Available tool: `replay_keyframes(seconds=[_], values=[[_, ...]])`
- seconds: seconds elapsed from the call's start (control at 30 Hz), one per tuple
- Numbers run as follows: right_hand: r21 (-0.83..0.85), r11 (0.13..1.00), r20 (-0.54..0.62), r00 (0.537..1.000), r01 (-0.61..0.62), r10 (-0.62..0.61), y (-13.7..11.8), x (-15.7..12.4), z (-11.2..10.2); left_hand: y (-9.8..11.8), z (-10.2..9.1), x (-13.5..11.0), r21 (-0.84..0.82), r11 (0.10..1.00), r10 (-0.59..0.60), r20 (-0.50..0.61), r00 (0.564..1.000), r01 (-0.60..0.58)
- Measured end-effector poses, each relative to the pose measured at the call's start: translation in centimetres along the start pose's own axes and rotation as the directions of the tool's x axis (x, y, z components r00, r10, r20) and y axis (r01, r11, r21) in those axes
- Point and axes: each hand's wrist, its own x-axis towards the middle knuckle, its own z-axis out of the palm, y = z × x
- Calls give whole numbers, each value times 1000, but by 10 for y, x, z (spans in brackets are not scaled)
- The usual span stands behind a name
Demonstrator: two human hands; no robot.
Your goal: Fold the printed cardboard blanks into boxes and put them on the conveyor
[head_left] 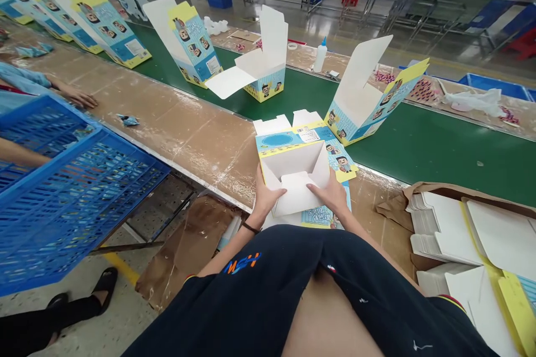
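Observation:
A printed cardboard box (pixel 304 148), blue and yellow with cartoon figures, lies half-folded on the brown-paper work surface (pixel 201 148) in front of me. My left hand (pixel 267 194) grips its left side, with the thumb on a white inner flap (pixel 295 192). My right hand (pixel 331 189) presses the same flap from the right side. The box's white interior faces up, and the lower part of the box is partly hidden by my hands and body. A black band circles my left wrist.
Several erected boxes (pixel 264 71) stand on a green conveyor belt (pixel 422 142) beyond me. A stack of flat white box blanks (pixel 444 228) sits to my right. A blue plastic crate (pixel 69 189) stands to my left, beside a co-worker's hand (pixel 77 97). A glue bottle (pixel 320 54) stands farther back.

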Motion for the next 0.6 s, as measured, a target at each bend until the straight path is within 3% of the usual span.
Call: replay_keyframes(seconds=[0.3, 0.43, 0.6], values=[[-222, 975, 39, 999, -23, 32, -26, 4, -3, 28, 7, 9, 70, 989, -118, -186, 975, 133], [-221, 974, 43, 998, -40, 50, -36, 16, -8, 28, 5, 12, 107, 985, -118, -173, 978, 138], [-130, 991, 0, 1000, -23, 23, -47, 22, 2, 25, 1, 10, 172, 967, -148, -216, 965, 187]])
